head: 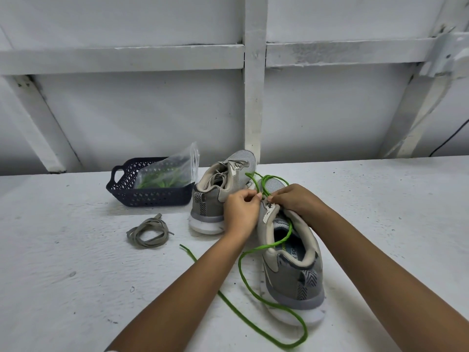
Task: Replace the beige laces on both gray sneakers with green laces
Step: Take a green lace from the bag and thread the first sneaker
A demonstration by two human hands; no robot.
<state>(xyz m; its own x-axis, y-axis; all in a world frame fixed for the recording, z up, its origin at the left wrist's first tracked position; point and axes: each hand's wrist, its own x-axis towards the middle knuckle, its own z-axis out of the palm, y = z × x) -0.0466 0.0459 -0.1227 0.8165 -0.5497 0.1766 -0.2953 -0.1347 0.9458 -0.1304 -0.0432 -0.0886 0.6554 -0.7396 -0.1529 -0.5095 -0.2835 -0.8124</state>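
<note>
White table [76, 250]: left hand [241, 212], right hand [297, 201] pinch green lace [305, 330]; insole [295, 252] perhaps "FO".

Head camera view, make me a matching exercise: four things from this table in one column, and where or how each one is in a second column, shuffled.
Things
1. coiled beige lace
2. plastic bag of green laces
3. far sneaker
4. near sneaker

Places or states
A. in the dark basket
B. green lace pinched over it by the left hand and right hand
C. loose on the table
D. laced in beige

Pairs: 1-C, 2-A, 3-D, 4-B
</note>
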